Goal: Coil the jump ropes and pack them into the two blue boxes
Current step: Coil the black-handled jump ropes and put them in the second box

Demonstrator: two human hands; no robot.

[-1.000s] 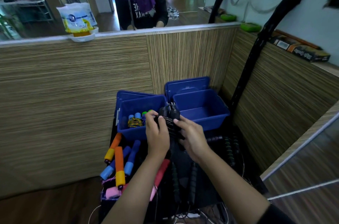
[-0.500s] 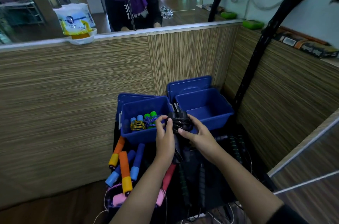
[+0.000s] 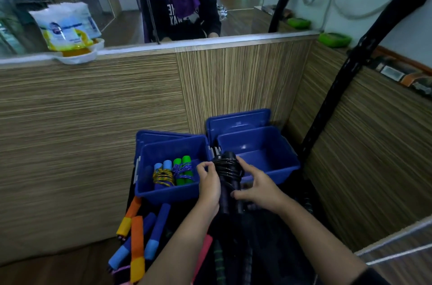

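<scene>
Two blue boxes stand side by side against the wooden partition. The left blue box holds two coiled ropes, one with light blue handles and one with green handles. The right blue box looks empty. A black jump rope, its cord wound around its two handles, stands upright between the boxes' front rims. My left hand grips its left side and my right hand holds its right side.
Loose ropes with orange-and-yellow handles and blue handles lie in front of the left box, with dark ropes beside them. Box lids lean behind the boxes. A black stand rises at right. A person sits beyond the partition.
Both hands have lifted the black rope bundle forward toward the boxes, and my right hand has slid from the coil's top down to its side.
</scene>
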